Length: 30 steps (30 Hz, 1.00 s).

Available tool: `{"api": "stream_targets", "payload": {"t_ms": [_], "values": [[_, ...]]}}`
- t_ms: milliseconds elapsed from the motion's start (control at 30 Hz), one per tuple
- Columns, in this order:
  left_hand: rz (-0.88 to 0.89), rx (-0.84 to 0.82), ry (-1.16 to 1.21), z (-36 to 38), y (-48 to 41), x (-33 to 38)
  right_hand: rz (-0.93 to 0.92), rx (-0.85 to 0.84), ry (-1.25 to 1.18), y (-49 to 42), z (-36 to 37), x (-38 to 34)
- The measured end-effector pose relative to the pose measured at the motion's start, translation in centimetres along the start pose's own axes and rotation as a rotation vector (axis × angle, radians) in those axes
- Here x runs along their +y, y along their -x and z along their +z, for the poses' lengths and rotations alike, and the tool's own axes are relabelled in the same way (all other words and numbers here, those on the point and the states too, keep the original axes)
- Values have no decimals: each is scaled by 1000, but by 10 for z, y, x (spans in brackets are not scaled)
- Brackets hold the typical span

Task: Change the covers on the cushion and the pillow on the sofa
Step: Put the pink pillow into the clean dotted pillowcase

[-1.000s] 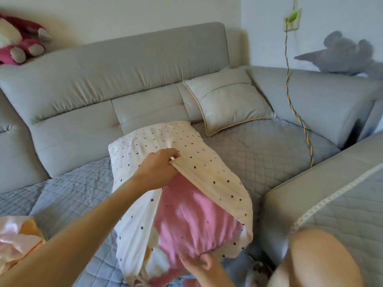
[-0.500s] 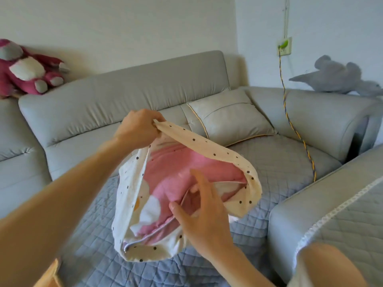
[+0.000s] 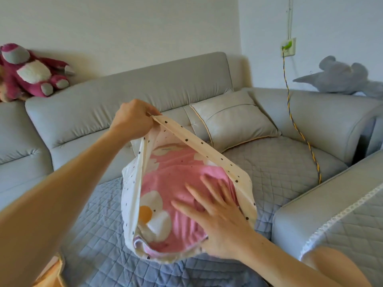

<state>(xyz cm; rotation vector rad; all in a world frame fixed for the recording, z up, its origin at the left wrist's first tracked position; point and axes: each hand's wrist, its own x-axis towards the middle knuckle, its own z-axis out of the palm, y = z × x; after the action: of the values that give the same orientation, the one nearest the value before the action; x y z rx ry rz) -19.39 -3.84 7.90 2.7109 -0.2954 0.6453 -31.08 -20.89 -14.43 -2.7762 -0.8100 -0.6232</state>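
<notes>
On the grey sofa (image 3: 124, 96), above its quilted seat (image 3: 279, 166), the dotted cover (image 3: 132, 195) hangs as an open sack with the pink pillow (image 3: 165, 183) lying inside it; the step in hand looks like seating the pillow in the cover, though drawing it out cannot be ruled out; to do it well, the mouth should be held high and taut so the sack hangs free, the pillow should be pressed toward the bottom corners one side at a time instead of at the middle alone, and the cloth should be shaken down once the corners fill, since a soft filling is likely to bunch near the opening; the left hand (image 3: 132, 119) is clamped on the far rim of the cover, lifting it, while the right hand (image 3: 219, 220) lies flat on the pillow with its fingers (image 3: 213, 189) spread apart, gripping nothing; the cover is cream with small dark dots and a plain beige band at the mouth; the pillow is pink with large white flowers with orange centres, creased under the palm; the grey cushion (image 3: 234, 119), edged in yellow piping, leans untouched in the sofa's corner.
</notes>
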Motion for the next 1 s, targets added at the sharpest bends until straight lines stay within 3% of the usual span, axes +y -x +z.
{"api": "stream_targets", "payload": {"t_ms": [133, 200, 333, 467, 533, 667, 900, 1000], "values": [[-13, -2, -58, 4, 0, 3, 219, 182, -19, -39, -18, -2], [-10, -39, -45, 9, 2, 3, 235, 227, -107, -60, -28, -3], [-76, 23, 174, 12, -4, -2, 183, 82, -227, -72, -33, 6], [-67, 28, 211, 16, -1, -2, 193, 127, -58, -64, -23, 11], [-67, 30, 228, 21, 0, 0, 138, 235, -1, -53, -10, 4], [-68, 63, 263, 22, -5, 1, -179, 420, 62, -21, 22, 0], [-6, -81, 231, 29, -1, 2, -19, 14, 64, -51, -3, 16], [39, -134, 228, 22, -1, 7, -10, 11, -28, -81, -20, 24]]}}
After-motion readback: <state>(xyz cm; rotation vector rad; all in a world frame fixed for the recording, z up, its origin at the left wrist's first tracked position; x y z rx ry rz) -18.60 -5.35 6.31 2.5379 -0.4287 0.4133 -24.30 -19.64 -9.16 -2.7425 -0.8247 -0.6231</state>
